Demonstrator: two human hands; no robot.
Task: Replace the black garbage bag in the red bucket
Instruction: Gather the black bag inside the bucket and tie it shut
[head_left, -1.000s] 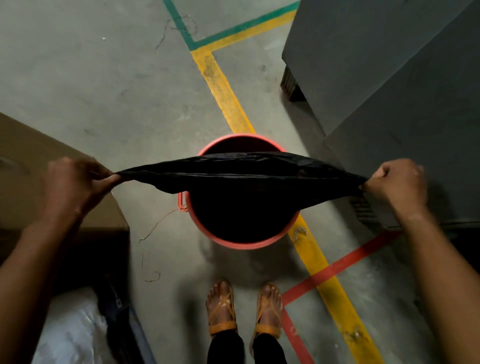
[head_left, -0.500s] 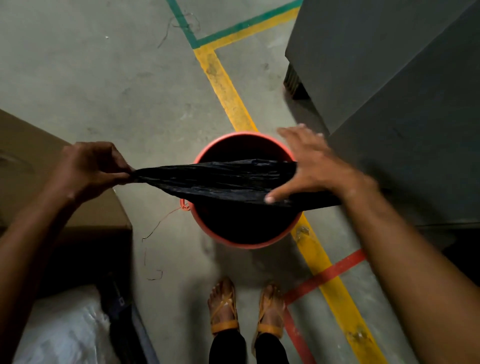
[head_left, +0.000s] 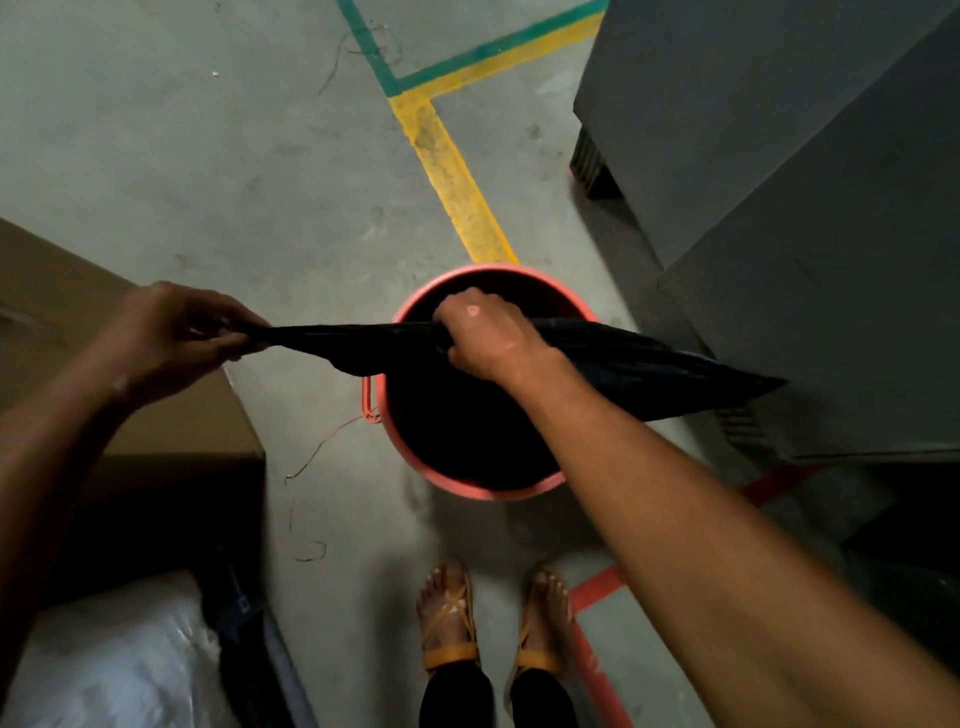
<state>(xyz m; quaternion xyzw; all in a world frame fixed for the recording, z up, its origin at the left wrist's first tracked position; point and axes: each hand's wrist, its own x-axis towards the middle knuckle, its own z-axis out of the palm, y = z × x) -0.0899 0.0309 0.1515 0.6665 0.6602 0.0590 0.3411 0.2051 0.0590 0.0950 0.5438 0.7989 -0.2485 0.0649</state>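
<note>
Brown corrugated cardboard fills the near left: a cardboard box (head_left: 130, 395) with a dull, flat top, and below it a crinkled clear plastic sheet (head_left: 114, 660) over something pale. Above the box corner the left hand (head_left: 176, 332) pinches one end of the black garbage bag (head_left: 649, 364), thumb and fingers closed on the gathered film. The bag is thin, limp and glossy, bunched into a flat band that sags a little between the hands and tapers to a loose point on the right; it hangs in the air across the mouth of the red bucket (head_left: 467, 480), not yet inside it. It looks almost weightless and will likely slip and cling to itself, so the open hem seems the best place to take hold, one layer in each hand, to part it. Sharp pulling could probably tear it. At the middle, the right hand (head_left: 485, 332) is clamped around the band, fingers wrapped over it, above the far part of the bucket. The bucket is round, smooth, rigid plastic with a side handle lug on its left; its inside is dark, and whether a liner sits there cannot be told. It stands on grey concrete crossed by a worn yellow floor line (head_left: 447, 171). To the right rises a matte grey cabinet (head_left: 779, 156).
</note>
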